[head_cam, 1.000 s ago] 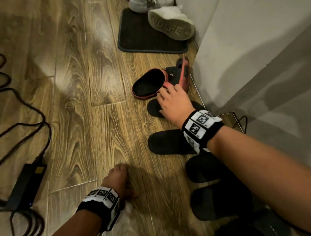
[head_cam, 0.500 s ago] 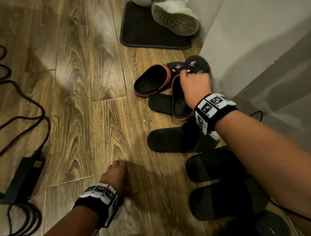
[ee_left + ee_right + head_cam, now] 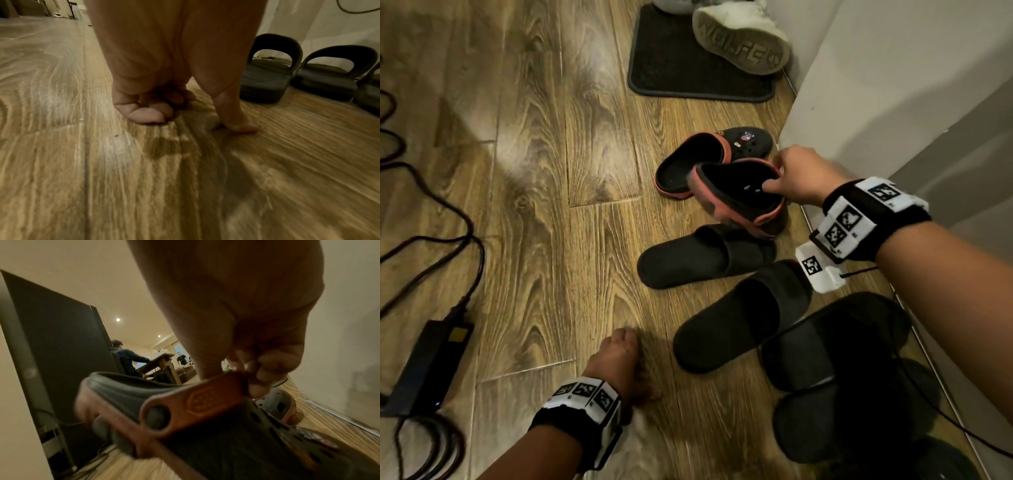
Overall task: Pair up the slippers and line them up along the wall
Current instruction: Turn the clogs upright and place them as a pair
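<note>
Right hand [image 3: 796,178] of yours pinches the lifted clog [image 3: 739,195] by its rim, just beside its mate [image 3: 709,161] near the wall [image 3: 876,85]. Your left hand [image 3: 619,356] leans curled on the floor [image 3: 534,205], holding nothing. Black slides [image 3: 705,257] lie unaligned; most of the pairing remains.

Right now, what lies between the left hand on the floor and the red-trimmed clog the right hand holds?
In the head view, two black slides and bare wood floor lie between the left hand and the held clog, gripped by the right hand.

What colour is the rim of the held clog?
Red-orange, on the black clog; the head view shows it best.
</note>
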Motion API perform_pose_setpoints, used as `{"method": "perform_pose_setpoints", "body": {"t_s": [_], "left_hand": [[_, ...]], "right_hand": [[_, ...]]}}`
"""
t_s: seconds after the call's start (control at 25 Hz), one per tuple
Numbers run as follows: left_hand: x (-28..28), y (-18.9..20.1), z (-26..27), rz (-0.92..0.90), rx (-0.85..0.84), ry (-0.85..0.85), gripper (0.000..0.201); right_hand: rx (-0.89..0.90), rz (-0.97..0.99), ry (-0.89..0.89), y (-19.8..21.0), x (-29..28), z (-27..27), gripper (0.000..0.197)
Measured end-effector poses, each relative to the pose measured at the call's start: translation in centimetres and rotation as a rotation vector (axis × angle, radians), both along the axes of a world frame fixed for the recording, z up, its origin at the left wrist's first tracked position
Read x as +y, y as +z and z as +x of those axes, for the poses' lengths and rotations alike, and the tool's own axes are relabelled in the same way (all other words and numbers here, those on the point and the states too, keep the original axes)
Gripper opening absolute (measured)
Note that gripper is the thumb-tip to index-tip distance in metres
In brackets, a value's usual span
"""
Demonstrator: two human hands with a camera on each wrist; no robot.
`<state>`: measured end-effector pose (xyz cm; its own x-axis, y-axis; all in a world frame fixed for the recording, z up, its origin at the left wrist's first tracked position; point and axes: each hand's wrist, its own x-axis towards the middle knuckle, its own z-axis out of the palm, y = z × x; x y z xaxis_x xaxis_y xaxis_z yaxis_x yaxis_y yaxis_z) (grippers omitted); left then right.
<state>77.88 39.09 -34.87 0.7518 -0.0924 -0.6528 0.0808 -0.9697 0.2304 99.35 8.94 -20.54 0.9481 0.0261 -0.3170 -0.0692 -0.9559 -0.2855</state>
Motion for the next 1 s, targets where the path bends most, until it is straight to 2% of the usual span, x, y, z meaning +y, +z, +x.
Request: {"method": "perform_pose_setpoints", "body": {"t_s": [0.12, 0.28, 0.4, 0.68, 0.84, 1.0], "left_hand": [[-0.1, -0.1, 0.0, 0.005, 0.006, 0.003, 0.117], [-0.1, -0.2, -0.1, -0.006, -0.001, 0.035, 0.118], [0.0, -0.3, -0.1, -0.007, -0.005, 0.044, 0.123], [0.2, -0.4, -0.1, -0.025, 0.006, 0.053, 0.124], [0.3, -0.4, -0.2, -0.044, 0.012, 0.055, 0.121], [0.4, -0.4, -0.2, -0.055, 0.004, 0.057, 0.119]], "right_hand": [[-0.166, 0.094, -0.084, 0.3, 0.7, 0.7, 0.032], [-0.270, -0.083, -0.040, -1.0, 4.5, 1.4, 0.023], [-0.264, -0.186, 0.037, -3.4, 7.2, 1.0, 0.012], [-0.314, -0.281, 0.043, -5.7, 7.1, 3.4, 0.015], [-0.276, -0.244, 0.038, -5.7, 7.8, 4.5, 0.018], [-0.180, -0.106, -0.011, -6.1, 8.3, 4.7, 0.024]]}}
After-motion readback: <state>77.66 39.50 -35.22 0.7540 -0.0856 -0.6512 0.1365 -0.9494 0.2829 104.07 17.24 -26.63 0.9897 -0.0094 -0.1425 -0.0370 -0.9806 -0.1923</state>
